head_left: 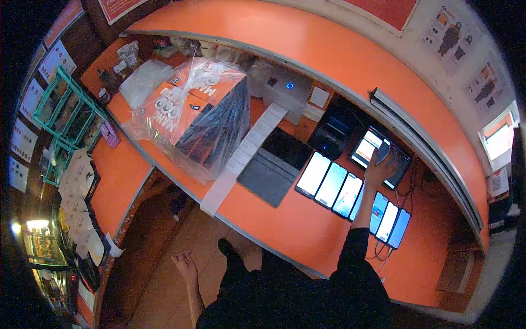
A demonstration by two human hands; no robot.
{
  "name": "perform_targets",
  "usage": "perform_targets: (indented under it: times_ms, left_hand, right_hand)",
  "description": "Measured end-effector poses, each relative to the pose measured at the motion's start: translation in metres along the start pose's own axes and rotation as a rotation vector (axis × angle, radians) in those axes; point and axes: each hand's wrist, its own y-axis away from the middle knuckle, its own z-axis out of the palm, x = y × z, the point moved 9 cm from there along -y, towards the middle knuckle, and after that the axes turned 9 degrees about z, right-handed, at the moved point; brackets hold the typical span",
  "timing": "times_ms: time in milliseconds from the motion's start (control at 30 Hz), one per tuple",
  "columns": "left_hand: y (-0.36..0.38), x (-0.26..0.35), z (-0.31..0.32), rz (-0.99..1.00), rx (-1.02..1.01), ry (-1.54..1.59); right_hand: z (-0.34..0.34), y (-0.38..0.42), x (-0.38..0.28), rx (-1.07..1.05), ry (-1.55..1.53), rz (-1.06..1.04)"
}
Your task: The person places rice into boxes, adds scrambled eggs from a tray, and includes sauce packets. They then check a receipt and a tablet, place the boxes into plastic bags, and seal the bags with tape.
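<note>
My right hand (382, 167) reaches out in a black sleeve over the orange counter (285, 225) and rests with spread fingers on a propped, lit tablet (368, 147). Just below it, several phones (331, 184) with bright screens lie side by side in a row, and more phones (390, 222) continue to the right of my forearm. My left hand (185, 263) hangs low over the floor beside my body, fingers loose, holding nothing.
A dark folded case (274, 167) and a long paper receipt strip (244, 151) lie left of the phones. Orange boxes wrapped in clear plastic (194, 112) stand on the counter's left part. A card terminal (334, 131), cables (383, 249) and a teal rack (66, 118) are nearby.
</note>
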Motion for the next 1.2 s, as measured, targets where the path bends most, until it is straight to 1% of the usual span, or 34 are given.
perform_targets:
  times_ms: [33, 67, 100, 167, 233, 267, 300, 333, 367, 400, 433, 467, 500, 533, 567, 600, 633, 667, 700, 733, 767, 800, 867, 900, 967, 1000, 1033, 1067, 1100, 1133, 1167, 1200]
  left_hand:
    - [-0.001, 0.010, -0.005, -0.007, 0.025, 0.042]
    - [-0.001, 0.016, -0.009, -0.015, 0.050, 0.084]
    - [0.000, 0.015, -0.008, -0.015, 0.049, 0.085]
    - [-0.001, 0.016, -0.005, 0.031, 0.046, 0.054]
    - [-0.003, 0.013, -0.005, 0.020, 0.031, 0.041]
    - [-0.003, 0.010, -0.005, 0.006, 0.014, 0.026]
    - [-0.003, 0.004, -0.004, 0.003, 0.015, 0.028]
    - [-0.003, 0.000, -0.001, 0.060, 0.036, 0.035]
    - [-0.001, -0.004, 0.000, 0.109, 0.065, 0.038]
    - [0.003, -0.015, 0.007, 0.114, 0.097, -0.022]
    - [0.006, -0.020, 0.005, 0.090, 0.146, -0.035]
    - [0.009, -0.023, 0.002, 0.065, 0.195, -0.047]
    - [0.004, -0.008, -0.011, 0.057, 0.214, -0.015]
    - [-0.002, 0.007, -0.024, 0.050, 0.234, 0.018]
    - [-0.007, 0.021, -0.041, 0.069, 0.216, 0.047]
    - [-0.006, 0.014, -0.047, 0.013, 0.260, 0.069]
    - [-0.003, 0.002, -0.052, -0.032, 0.301, 0.098]
    - [-0.001, -0.011, -0.062, -0.086, 0.344, 0.067]
    - [0.001, -0.023, -0.063, -0.090, 0.284, 0.089]
    - [0.001, -0.036, -0.063, -0.087, 0.221, 0.119]
    - [0.003, -0.053, -0.071, -0.128, 0.256, 0.103]
    - [0.007, -0.071, -0.076, -0.160, 0.293, 0.150]
    - [0.023, -0.113, -0.093, -0.229, 0.350, 0.184]
    - [0.030, -0.134, -0.100, -0.278, 0.355, 0.175]
    - [0.040, -0.174, -0.118, -0.357, 0.371, 0.168]
    - [0.043, -0.195, -0.125, -0.451, 0.354, 0.179]
    - [0.045, -0.213, -0.132, -0.537, 0.333, 0.190]
    - [0.046, -0.234, -0.132, -0.550, 0.341, 0.185]
    - [0.041, -0.257, -0.136, -0.517, 0.390, 0.130]
    - [0.042, -0.265, -0.133, -0.483, 0.439, 0.079]
    - [0.035, -0.276, -0.138, -0.494, 0.445, 0.080]
    - [0.023, -0.290, -0.143, -0.502, 0.418, 0.092]
  right_hand:
    - [-0.014, -0.004, -0.002, 0.030, -0.080, 0.034]
    - [-0.019, -0.006, -0.001, 0.030, -0.079, 0.033]
    - [-0.029, -0.006, -0.001, 0.105, -0.029, 0.010]
    - [-0.049, -0.006, -0.001, 0.182, 0.022, -0.010]
    - [-0.068, -0.007, 0.007, 0.189, -0.216, 0.046]
    - [-0.069, 0.000, 0.009, 0.189, -0.215, 0.044]
    - [-0.068, 0.007, 0.019, 0.186, -0.305, 0.132]
    - [-0.066, 0.015, 0.025, 0.176, -0.399, 0.216]
    - [-0.073, 0.022, -0.001, 0.019, -0.589, 0.308]
    - [-0.062, 0.037, -0.013, -0.102, -0.740, 0.325]
    - [-0.056, 0.054, -0.034, -0.211, -0.711, 0.333]
    - [-0.075, 0.067, -0.086, -0.188, -0.923, 0.261]
    - [-0.077, 0.090, -0.121, -0.373, -0.837, 0.164]
    - [-0.064, 0.122, -0.145, -0.519, -0.861, 0.161]
    - [-0.068, 0.155, -0.185, -0.695, -0.906, 0.073]
    - [-0.081, 0.191, -0.225, -0.762, -1.036, -0.051]
    - [-0.083, 0.234, -0.258, -0.931, -1.133, -0.159]
    - [-0.101, 0.270, -0.303, -1.119, -1.171, -0.276]
    - [-0.133, 0.306, -0.342, -1.295, -1.202, -0.404]
    - [-0.162, 0.335, -0.377, -1.382, -1.253, -0.503]
    - [-0.187, 0.364, -0.410, -1.468, -1.295, -0.599]
    - [-0.201, 0.395, -0.433, -1.542, -1.401, -0.622]
    - [-0.235, 0.440, -0.476, -1.585, -1.409, -0.770]
    - [-0.238, 0.463, -0.491, -1.622, -1.423, -0.810]
    - [-0.207, 0.537, -0.510, -1.892, -0.903, -0.924]
    - [-0.217, 0.547, -0.529, -1.914, -0.895, -0.952]
    - [-0.229, 0.549, -0.557, -1.881, -0.994, -0.908]
    - [-0.237, 0.551, -0.581, -1.840, -1.098, -0.853]
    - [-0.236, 0.561, -0.599, -1.829, -1.105, -0.809]
    - [-0.228, 0.563, -0.607, -1.816, -1.107, -0.768]
    - [-0.223, 0.569, -0.620, -1.758, -1.195, -0.792]
    - [-0.229, 0.568, -0.634, -1.871, -1.187, -0.686]
